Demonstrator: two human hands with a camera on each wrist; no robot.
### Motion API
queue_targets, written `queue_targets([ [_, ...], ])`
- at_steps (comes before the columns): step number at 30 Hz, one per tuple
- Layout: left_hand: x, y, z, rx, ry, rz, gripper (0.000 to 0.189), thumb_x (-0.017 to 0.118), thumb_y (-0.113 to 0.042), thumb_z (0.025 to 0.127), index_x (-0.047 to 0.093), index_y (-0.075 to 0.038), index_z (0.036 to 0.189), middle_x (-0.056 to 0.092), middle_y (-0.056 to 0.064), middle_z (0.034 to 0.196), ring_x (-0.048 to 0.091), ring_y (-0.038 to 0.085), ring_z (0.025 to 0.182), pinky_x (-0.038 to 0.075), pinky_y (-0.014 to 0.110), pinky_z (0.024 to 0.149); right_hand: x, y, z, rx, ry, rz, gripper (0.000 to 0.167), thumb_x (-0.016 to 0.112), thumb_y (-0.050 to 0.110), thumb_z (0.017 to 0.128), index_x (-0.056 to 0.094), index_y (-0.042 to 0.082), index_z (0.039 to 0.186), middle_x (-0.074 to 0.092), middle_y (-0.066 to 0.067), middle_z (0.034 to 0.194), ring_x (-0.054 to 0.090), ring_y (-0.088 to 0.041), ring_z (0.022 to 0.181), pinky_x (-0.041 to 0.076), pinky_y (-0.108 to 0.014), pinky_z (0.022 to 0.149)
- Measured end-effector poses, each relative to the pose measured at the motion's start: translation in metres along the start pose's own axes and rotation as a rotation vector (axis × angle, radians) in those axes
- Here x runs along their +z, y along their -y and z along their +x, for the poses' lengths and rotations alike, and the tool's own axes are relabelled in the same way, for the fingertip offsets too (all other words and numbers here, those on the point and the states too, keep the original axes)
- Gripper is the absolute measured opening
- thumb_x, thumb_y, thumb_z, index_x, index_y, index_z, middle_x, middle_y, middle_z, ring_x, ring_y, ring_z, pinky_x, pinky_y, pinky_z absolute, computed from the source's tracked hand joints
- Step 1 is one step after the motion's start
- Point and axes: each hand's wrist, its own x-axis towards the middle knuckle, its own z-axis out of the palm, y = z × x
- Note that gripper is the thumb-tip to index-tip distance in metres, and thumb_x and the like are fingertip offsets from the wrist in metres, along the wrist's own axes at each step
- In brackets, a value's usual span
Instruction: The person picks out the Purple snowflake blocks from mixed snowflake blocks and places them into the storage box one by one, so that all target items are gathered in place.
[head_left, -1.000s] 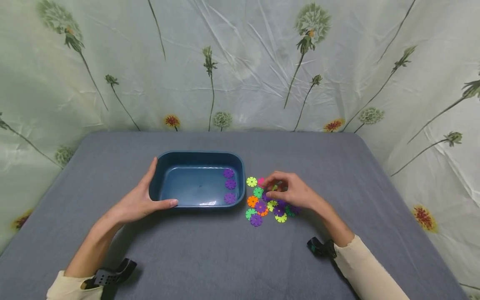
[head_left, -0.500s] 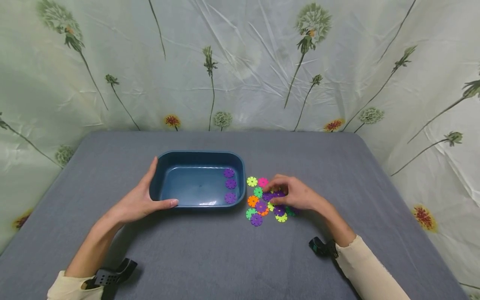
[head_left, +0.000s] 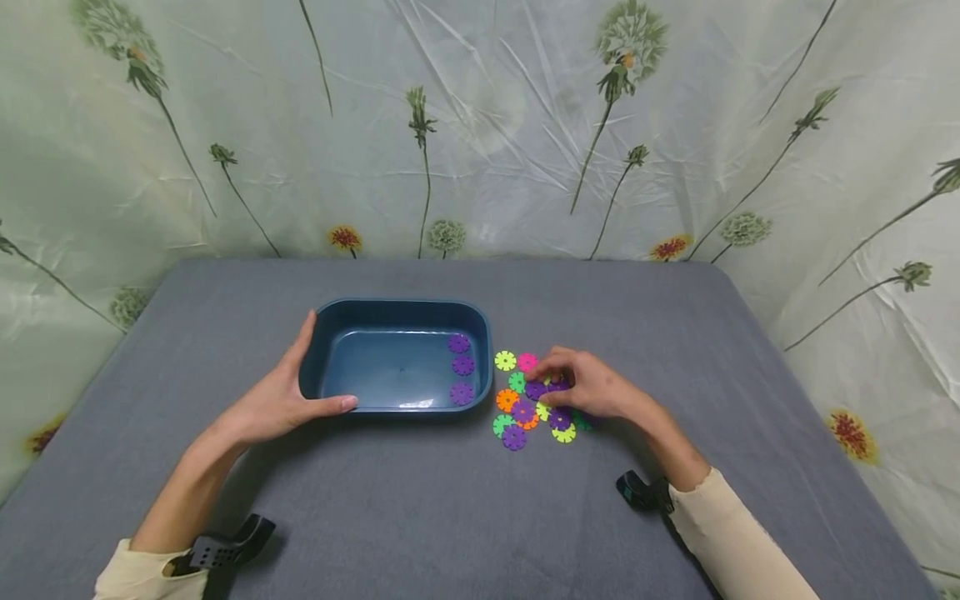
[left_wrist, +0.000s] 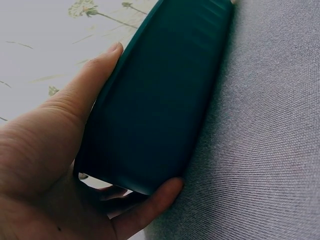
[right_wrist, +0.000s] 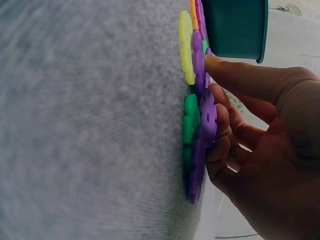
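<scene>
My left hand [head_left: 279, 398] grips the left end of a dark blue plastic tub [head_left: 390, 412], thumb along its near side and fingers round the end. Several notched purple discs, like snowflake building pieces, lie inside at the right; one is the nearest purple disc [head_left: 461, 393]. To the right of the tub, my right hand [head_left: 592, 385] is low over a loose pile of such pieces. Its thumb and curled fingertips pinch at a purple snowflake disc [head_left: 535, 390] in the pile. In the right wrist view, the thumb tip meets a purple disc [right_wrist: 198, 62], and the other fingers partly hide the pile.
Around the right hand lie yellow [head_left: 506, 361], pink [head_left: 527, 362], orange [head_left: 507, 401] and green discs [head_left: 503, 426], some overlapping. A grey cloth [head_left: 420, 508] covers the table. Behind it hangs a flower-printed curtain [head_left: 495, 125]. Each wrist wears a black camera mount.
My right hand has shifted slightly down and right over the pile, uncovering the pink disc, and has stayed nearly still since. The left hand and the tub have not moved.
</scene>
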Motion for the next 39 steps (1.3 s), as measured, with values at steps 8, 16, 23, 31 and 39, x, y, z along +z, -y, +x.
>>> queue_targets([
  [8, 0.0002, -0.0014, 0.0015, -0.009, -0.003, 0.014, 0.138, 0.085, -0.048, 0.083, -0.025, -0.027, 0.163, -0.012, 0.025, 0.174, 0.010, 0.061, 0.155, 0.023, 0.082, 0.113, -0.0007, 0.0016, 0.0010, 0.019, -0.002, -0.008, 0.030, 0.081, 0.013, 0.091, 0.075, 0.013, 0.121, 0.069, -0.002, 0.111, 0.058, -0.017, 0.100, 0.050, -0.031, 0.087],
  [16, 0.0003, 0.0011, 0.0007, -0.006, 0.003, 0.010, 0.138, 0.085, -0.047, 0.084, -0.026, -0.028, 0.163, -0.012, 0.025, 0.174, 0.009, 0.061, 0.155, 0.023, 0.083, 0.112, 0.0005, 0.0023, 0.0034, 0.029, -0.001, -0.006, 0.028, 0.082, 0.009, 0.090, 0.073, 0.010, 0.116, 0.067, -0.005, 0.111, 0.059, -0.019, 0.101, 0.052, -0.035, 0.090],
  [23, 0.0010, 0.0012, 0.0003, -0.009, 0.000, 0.007, 0.137, 0.085, -0.047, 0.084, -0.025, -0.028, 0.164, -0.011, 0.025, 0.174, 0.010, 0.062, 0.155, 0.023, 0.083, 0.112, 0.0007, 0.0012, 0.0031, 0.011, -0.004, -0.037, 0.032, 0.081, 0.010, 0.090, 0.071, 0.006, 0.121, 0.066, -0.007, 0.111, 0.057, -0.018, 0.098, 0.051, -0.031, 0.085],
  [31, -0.0011, -0.0009, 0.0008, -0.005, -0.002, -0.005, 0.138, 0.085, -0.046, 0.084, -0.026, -0.029, 0.163, -0.013, 0.023, 0.174, 0.008, 0.061, 0.156, 0.021, 0.084, 0.112, 0.0005, 0.0024, 0.0070, 0.001, -0.018, -0.051, 0.026, 0.080, 0.011, 0.091, 0.071, 0.006, 0.115, 0.066, -0.008, 0.108, 0.058, -0.017, 0.094, 0.051, -0.029, 0.083],
  [39, -0.0009, 0.0000, -0.0004, 0.003, 0.008, -0.007, 0.137, 0.085, -0.046, 0.084, -0.025, -0.028, 0.164, -0.014, 0.023, 0.174, 0.005, 0.060, 0.156, 0.020, 0.083, 0.114, 0.0026, 0.0028, 0.0094, 0.013, -0.085, -0.016, 0.019, 0.079, 0.008, 0.092, 0.071, 0.007, 0.109, 0.070, -0.006, 0.100, 0.059, -0.015, 0.086, 0.051, -0.025, 0.076],
])
